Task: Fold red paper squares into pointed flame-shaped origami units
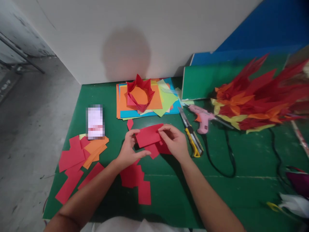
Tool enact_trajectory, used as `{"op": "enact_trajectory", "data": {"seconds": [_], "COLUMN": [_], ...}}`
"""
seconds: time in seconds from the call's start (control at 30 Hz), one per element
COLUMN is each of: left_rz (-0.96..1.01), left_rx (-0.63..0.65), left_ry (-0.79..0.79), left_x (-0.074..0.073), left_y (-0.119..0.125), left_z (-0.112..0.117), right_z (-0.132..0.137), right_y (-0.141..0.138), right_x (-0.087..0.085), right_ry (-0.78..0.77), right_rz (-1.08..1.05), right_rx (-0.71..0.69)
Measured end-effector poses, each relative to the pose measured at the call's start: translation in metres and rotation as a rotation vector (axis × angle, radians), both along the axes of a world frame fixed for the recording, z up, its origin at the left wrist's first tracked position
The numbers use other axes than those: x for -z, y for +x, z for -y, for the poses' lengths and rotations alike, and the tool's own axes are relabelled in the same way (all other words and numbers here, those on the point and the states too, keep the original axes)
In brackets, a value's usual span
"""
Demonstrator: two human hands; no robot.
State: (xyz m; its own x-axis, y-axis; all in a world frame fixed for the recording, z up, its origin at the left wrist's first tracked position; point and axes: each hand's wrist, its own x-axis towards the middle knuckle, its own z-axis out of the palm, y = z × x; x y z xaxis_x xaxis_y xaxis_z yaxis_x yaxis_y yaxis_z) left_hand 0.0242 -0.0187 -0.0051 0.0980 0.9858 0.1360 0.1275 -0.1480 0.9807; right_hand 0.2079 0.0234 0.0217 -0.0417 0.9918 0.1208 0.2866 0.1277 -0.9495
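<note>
A small red paper sheet point(149, 135) is held up between my two hands above the table. My right hand point(175, 141) pinches its upper right edge between thumb and fingers. My left hand point(131, 148) has its curled fingers at the left edge, partly behind the paper, with the thumb stretched out below it. Under my hands lie more red paper pieces point(132, 175), some overlapping. Behind them, a ring of folded red paper points point(145, 84) sits on a stack of coloured sheets point(122, 100).
At left are red cut papers point(72, 158), orange papers point(96, 148) and a phone with a blurred screen point(95, 122). A yellow cutter point(193, 138) and pink glue gun point(202, 119) with cord lie right. A red-orange paper flame shape point(256, 100) stands beyond on the green table point(229, 199).
</note>
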Motion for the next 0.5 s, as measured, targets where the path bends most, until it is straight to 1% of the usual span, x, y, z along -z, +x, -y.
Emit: {"op": "enact_trajectory", "data": {"seconds": [0.1,0.17,0.27,0.37,0.43,0.5], "left_rz": [-0.099,-0.188,-0.210,-0.192,-0.192,-0.199], "left_rx": [-0.036,-0.049,-0.071,-0.093,-0.088,-0.067], "left_ry": [0.076,0.103,0.083,0.029,0.010,0.010], "left_x": [-0.006,-0.011,-0.014,-0.013,-0.012,-0.012], "left_y": [-0.003,-0.005,-0.007,-0.007,-0.007,-0.007], "left_z": [-0.004,-0.006,-0.008,-0.007,-0.007,-0.007], "right_z": [0.003,0.003,0.003,0.002,0.003,0.003], "right_y": [0.005,0.012,0.023,0.027,0.027,0.025], "right_x": [-0.001,-0.001,-0.002,-0.002,-0.002,-0.003], "right_ry": [0.039,0.042,0.027,0.042,0.037,0.018], "right_rz": [0.069,0.115,0.180,0.221,0.231,0.208], "right_rx": [-0.087,-0.173,-0.326,-0.455,-0.488,-0.492]}}
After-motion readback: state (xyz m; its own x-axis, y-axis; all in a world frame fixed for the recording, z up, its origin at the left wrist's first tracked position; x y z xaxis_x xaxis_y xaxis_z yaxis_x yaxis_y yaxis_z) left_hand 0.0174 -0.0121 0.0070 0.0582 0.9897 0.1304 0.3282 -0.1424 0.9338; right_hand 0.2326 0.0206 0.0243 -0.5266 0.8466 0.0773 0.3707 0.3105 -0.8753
